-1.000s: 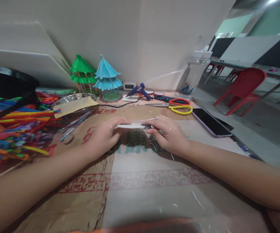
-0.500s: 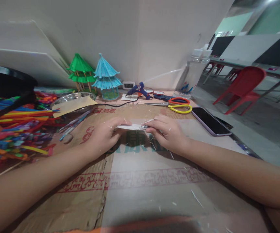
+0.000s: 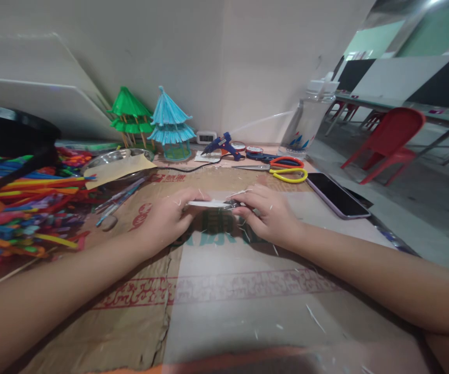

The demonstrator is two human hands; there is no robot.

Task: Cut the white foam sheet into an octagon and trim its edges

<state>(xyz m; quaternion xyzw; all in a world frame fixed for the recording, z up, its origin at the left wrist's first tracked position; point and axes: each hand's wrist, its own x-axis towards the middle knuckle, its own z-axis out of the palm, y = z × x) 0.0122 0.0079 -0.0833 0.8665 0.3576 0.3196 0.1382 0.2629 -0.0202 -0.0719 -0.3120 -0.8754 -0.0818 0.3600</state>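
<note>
My left hand (image 3: 164, 218) is closed on a thin, flat white piece (image 3: 206, 204) and pinches its left end between thumb and fingers. From the right, my right hand (image 3: 273, 214) grips a small dark metal tool (image 3: 231, 204) that meets the piece's other end. Most of this tool is hidden by my fingers, so its kind is unclear. Thin white slivers cling to both hands. More white scraps (image 3: 315, 318) are scattered over the translucent sheet (image 3: 243, 322) below, which lies on printed cardboard (image 3: 127, 332).
Colourful pipe cleaners (image 3: 22, 208) are heaped at left. Behind stand a green pagoda model (image 3: 129, 111), a blue one (image 3: 172, 119), a glue gun (image 3: 220, 145) and a clear bottle (image 3: 304, 122). Yellow-and-red-handled scissors (image 3: 289, 174) and a phone (image 3: 337, 195) lie at right.
The metal tool has tilted slightly at the end of the white piece and looks darker. Both hands stay in nearly the same place.
</note>
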